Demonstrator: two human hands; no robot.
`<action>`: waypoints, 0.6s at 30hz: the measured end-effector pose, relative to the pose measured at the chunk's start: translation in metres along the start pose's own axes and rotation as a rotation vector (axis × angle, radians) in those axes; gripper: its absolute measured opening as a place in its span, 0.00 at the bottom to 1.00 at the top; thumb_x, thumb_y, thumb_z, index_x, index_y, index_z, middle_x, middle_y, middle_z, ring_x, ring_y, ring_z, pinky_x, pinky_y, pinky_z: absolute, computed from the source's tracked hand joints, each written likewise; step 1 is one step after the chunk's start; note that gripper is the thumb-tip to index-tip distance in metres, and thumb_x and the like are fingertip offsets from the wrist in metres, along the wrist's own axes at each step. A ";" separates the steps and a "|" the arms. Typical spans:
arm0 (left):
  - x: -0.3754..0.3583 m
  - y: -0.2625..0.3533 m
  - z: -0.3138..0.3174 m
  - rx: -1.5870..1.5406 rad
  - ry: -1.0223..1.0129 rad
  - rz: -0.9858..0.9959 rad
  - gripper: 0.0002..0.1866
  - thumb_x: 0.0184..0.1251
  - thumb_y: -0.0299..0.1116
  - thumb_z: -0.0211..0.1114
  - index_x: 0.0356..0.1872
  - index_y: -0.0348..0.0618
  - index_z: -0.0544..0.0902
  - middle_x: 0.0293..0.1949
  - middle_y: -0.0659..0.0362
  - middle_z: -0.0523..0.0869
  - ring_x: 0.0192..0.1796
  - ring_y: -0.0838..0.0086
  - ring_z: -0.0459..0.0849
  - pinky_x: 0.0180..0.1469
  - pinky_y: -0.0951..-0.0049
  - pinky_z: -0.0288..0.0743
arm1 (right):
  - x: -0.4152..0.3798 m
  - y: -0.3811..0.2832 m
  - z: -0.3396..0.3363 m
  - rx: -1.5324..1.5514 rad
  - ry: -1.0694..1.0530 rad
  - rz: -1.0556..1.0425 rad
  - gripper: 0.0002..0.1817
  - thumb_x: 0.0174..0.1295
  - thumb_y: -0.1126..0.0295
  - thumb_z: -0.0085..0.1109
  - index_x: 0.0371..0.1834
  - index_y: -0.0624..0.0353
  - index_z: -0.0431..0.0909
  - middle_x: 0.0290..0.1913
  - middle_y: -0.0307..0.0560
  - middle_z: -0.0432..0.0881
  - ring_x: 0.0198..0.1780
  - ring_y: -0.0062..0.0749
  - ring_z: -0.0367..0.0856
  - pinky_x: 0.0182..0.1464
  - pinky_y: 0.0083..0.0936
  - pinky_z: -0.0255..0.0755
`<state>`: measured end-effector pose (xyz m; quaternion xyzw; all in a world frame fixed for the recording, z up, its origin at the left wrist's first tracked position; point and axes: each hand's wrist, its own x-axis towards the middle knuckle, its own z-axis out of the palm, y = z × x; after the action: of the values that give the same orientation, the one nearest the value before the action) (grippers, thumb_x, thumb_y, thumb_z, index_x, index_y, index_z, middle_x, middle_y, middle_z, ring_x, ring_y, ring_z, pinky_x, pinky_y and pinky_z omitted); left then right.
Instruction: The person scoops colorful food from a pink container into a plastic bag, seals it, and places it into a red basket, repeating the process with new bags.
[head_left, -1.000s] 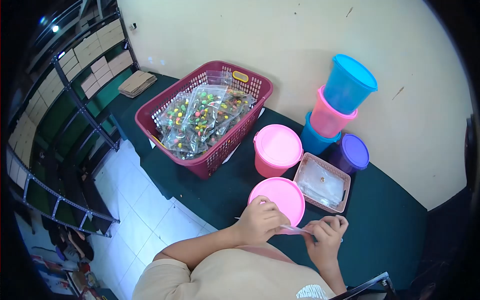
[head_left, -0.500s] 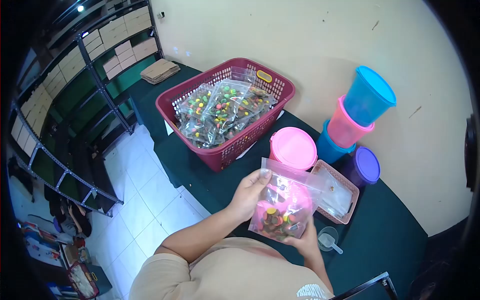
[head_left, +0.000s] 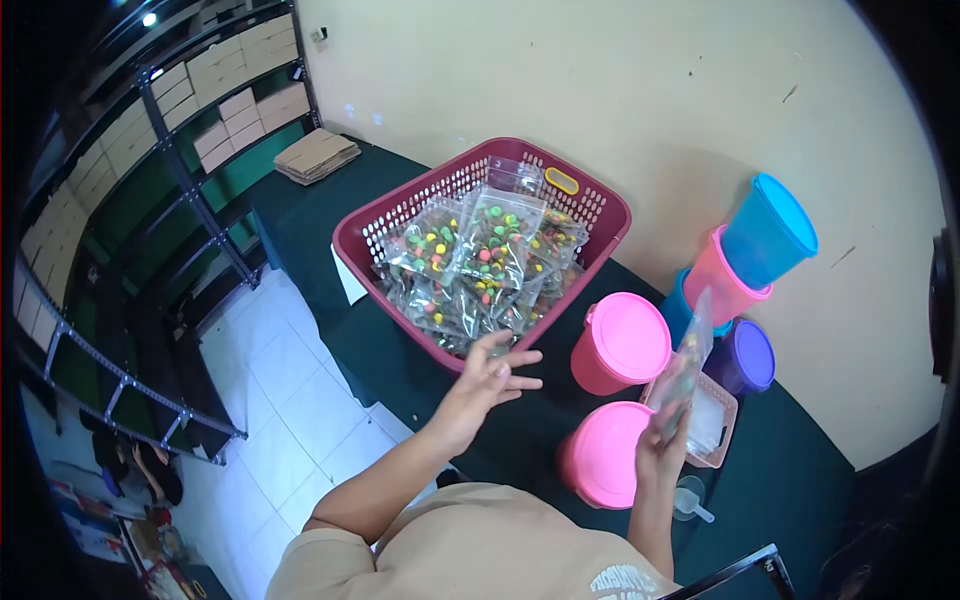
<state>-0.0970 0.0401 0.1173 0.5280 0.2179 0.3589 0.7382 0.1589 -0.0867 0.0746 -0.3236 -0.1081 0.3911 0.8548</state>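
My right hand (head_left: 662,458) grips a clear zip bag of colourful candies (head_left: 686,372) near its bottom. The bag stands upright and shows almost edge-on. Nothing is in my left hand (head_left: 478,393), whose fingers are spread just in front of the maroon basket (head_left: 352,240). Inside that basket lies a heap of similar candy bags (head_left: 497,245), with green, yellow and orange pieces. A lidded pink tub (head_left: 612,462) stands beside my right hand, and a second pink tub (head_left: 628,340) is behind it.
Stacked blue and pink tubs (head_left: 765,225) lean near the wall beside a purple-lidded tub (head_left: 750,355). A small pink tray (head_left: 715,455) holds clear plastic bags. A clear scoop (head_left: 695,505) lies at the table's right. Flat cardboard (head_left: 315,157) rests at the far left.
My left hand has let go of the candy bag and moved left and down, fingers spreading. My right hand has carried the bag to the right and turned it edge-on, uncovering the nearer pink tub.
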 end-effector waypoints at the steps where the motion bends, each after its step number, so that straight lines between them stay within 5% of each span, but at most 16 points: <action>1: 0.001 0.009 -0.013 -0.005 0.024 0.029 0.30 0.76 0.51 0.45 0.70 0.52 0.49 0.65 0.49 0.69 0.60 0.59 0.77 0.61 0.60 0.66 | 0.022 0.007 -0.004 0.183 -0.011 0.018 0.19 0.70 0.63 0.52 0.60 0.58 0.69 0.47 0.42 0.80 0.36 0.20 0.79 0.23 0.10 0.70; 3: 0.005 0.025 -0.038 -0.028 0.044 0.029 0.30 0.76 0.51 0.45 0.70 0.53 0.49 0.65 0.49 0.69 0.60 0.59 0.77 0.61 0.60 0.67 | 0.052 0.040 -0.022 0.234 -0.113 0.117 0.18 0.70 0.64 0.51 0.61 0.56 0.69 0.48 0.40 0.79 0.35 0.19 0.78 0.24 0.12 0.70; 4: 0.008 0.031 -0.049 -0.042 0.080 0.036 0.30 0.76 0.51 0.45 0.70 0.53 0.49 0.65 0.49 0.70 0.60 0.58 0.77 0.60 0.59 0.68 | 0.032 0.051 0.022 0.067 0.062 0.247 0.17 0.71 0.64 0.49 0.60 0.56 0.69 0.48 0.41 0.78 0.34 0.17 0.77 0.24 0.09 0.69; 8: 0.022 0.053 -0.078 -0.030 0.048 -0.053 0.30 0.76 0.50 0.45 0.71 0.53 0.47 0.65 0.49 0.69 0.59 0.59 0.78 0.59 0.60 0.69 | 0.041 0.070 0.076 0.027 -0.062 0.110 0.17 0.69 0.61 0.53 0.58 0.52 0.70 0.45 0.39 0.77 0.27 0.14 0.73 0.17 0.12 0.62; 13: 0.068 0.067 -0.108 -0.022 0.003 -0.096 0.34 0.74 0.47 0.52 0.72 0.50 0.46 0.66 0.52 0.70 0.58 0.63 0.79 0.52 0.63 0.76 | 0.054 0.105 0.179 -0.531 -0.297 0.239 0.17 0.67 0.63 0.57 0.55 0.57 0.70 0.36 0.41 0.77 0.20 0.17 0.70 0.15 0.14 0.60; 18: 0.127 0.091 -0.145 0.084 0.178 0.031 0.21 0.72 0.34 0.53 0.63 0.41 0.66 0.53 0.52 0.78 0.43 0.62 0.87 0.37 0.71 0.82 | 0.139 0.177 0.250 -0.523 -0.513 0.262 0.25 0.64 0.57 0.60 0.58 0.60 0.66 0.37 0.46 0.77 0.22 0.26 0.75 0.16 0.22 0.69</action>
<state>-0.1429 0.2438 0.1592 0.5278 0.2894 0.4065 0.6874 0.0370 0.2192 0.1443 -0.4332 -0.3723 0.5243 0.6315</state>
